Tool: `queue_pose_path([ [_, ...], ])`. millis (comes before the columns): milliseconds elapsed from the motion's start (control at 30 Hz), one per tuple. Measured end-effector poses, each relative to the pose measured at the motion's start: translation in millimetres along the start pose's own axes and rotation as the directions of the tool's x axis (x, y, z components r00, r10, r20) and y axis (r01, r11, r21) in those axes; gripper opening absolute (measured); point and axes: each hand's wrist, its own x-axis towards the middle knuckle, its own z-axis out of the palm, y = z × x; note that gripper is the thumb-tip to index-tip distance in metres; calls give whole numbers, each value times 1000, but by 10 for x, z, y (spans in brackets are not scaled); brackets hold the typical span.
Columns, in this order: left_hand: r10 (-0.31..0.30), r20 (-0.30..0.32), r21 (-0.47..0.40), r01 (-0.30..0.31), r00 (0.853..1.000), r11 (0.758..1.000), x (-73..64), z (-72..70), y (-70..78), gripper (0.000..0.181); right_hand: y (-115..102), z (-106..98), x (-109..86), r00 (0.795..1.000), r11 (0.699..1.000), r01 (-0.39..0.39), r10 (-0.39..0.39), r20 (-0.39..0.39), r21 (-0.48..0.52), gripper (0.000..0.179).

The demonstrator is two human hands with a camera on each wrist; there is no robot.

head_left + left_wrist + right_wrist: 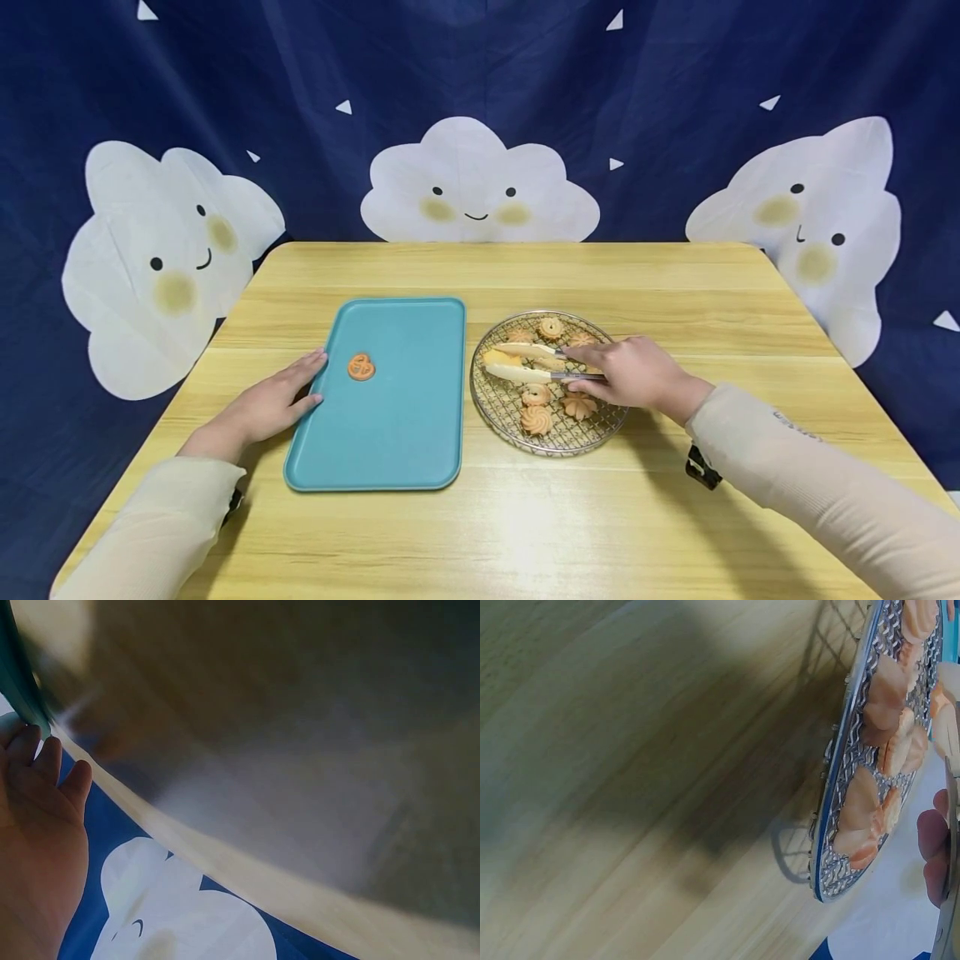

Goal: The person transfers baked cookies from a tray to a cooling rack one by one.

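Note:
My right hand (637, 372) grips a pair of tongs (522, 375) over a round wire rack (501, 402). Between the cream-coloured tong tips lies a yellowish cookie (501, 357), near the rack's left side. Several other cookies are spread on the mesh, among them a swirl cookie (536, 420) and a flower-shaped cookie (580, 406). My left hand (266, 405) rests at the left rim of a blue tray (390, 442), fingers extended along it. On that tray sits one small pretzel-shaped cookie (362, 367). In the right wrist view the rack (827, 855) shows from its side.
The tray and rack stand side by side on a wooden table (480, 542), with a narrow gap between them. Behind the table hangs a dark blue cloth (480, 67) printed with white clouds.

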Motion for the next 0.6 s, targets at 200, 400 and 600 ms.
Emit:
queue_pose_path([
  [200,-2,0,3,2,1000,1000,7,7,-9,69,23,20,-17,1000,1000,-11,12,13,-7,55],
  [400,0,-2,2,0,1000,1000,7,4,1,69,37,15,-39,1000,1000,-22,22,15,-5,56],
  [600,2,-8,-1,-2,1000,1000,6,13,-4,68,37,7,-32,998,998,-60,60,13,22,61],
])
